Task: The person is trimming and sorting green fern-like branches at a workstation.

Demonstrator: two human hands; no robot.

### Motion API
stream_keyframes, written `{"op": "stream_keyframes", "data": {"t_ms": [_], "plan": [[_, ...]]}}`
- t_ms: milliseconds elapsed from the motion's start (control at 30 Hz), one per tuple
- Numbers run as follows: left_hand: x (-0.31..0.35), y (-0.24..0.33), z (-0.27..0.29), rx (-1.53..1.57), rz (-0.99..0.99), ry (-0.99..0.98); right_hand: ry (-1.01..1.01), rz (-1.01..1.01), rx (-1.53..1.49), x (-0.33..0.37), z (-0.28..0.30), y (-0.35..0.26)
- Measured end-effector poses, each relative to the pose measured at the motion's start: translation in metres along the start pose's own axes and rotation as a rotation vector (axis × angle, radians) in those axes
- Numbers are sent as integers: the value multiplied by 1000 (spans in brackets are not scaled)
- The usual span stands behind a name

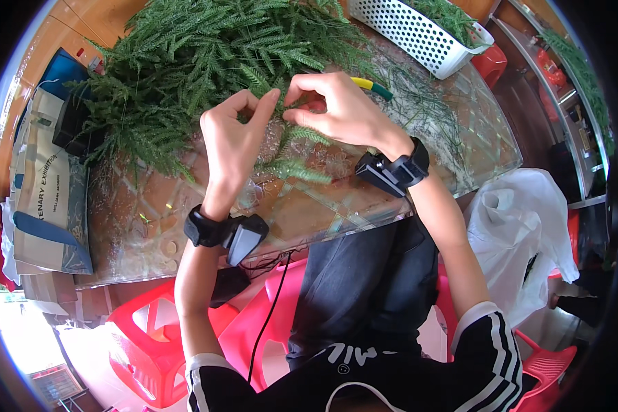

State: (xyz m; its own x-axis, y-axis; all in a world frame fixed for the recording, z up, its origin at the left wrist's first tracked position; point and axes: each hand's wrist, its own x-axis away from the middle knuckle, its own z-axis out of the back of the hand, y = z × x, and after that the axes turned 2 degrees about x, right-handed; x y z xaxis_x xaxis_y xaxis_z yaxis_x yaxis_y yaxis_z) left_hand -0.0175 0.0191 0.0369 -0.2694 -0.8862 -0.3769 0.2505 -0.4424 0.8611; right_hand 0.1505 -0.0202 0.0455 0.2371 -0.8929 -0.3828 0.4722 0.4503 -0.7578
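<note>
Over the near part of the table, my left hand [233, 134] is raised with thumb and forefinger pinched together. Whatever is between those fingertips is too small to make out. My right hand [340, 106] faces it, a short gap away, with its fingers curled and closed at the top of a green needle-leaf sprig [292, 168]. The sprig hangs below the fingertips, its lower tips blurred. A tool handle in yellow and green [372, 87] shows behind my right hand; whether that hand touches it is hidden. Just beyond both hands lies a large heap of green needle-leaf branches [206, 62].
A white perforated basket [419, 34] with greenery stands at the far right. Loose needles and pale dust cover the tabletop [446, 137]. A printed cloth bag [48, 185] is at the left edge, a white plastic bag [522, 233] at the right. Pink-red stools [151, 343] stand below.
</note>
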Motion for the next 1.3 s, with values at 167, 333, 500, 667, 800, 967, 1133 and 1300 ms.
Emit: {"op": "stream_keyframes", "data": {"t_ms": [167, 333, 500, 667, 800, 967, 1133, 1300], "plan": [[3, 5, -2, -197, -353, 119, -3, 38, 3, -3, 0, 7], [1, 9, 1, -247, -521, 84, -29, 80, 61, -3, 6, 9], [-2, 8, 4, -276, -516, -18, 24, 162, 79, -3, 5, 13], [1, 12, 5, 16, 1, -95, 193, 430, 372, 0, -2, 6], [-10, 6, 17, 163, 171, -277, 311, 594, 559, 0, -11, 2], [-14, -5, 15, 481, 260, -355, 348, 681, 795, 1, -16, -4], [-14, -6, 12, 302, 190, -296, 374, 528, 646, -6, -16, 6], [-11, -8, 5, -22, -305, -67, 372, 253, 474, -4, -7, 6]]}}
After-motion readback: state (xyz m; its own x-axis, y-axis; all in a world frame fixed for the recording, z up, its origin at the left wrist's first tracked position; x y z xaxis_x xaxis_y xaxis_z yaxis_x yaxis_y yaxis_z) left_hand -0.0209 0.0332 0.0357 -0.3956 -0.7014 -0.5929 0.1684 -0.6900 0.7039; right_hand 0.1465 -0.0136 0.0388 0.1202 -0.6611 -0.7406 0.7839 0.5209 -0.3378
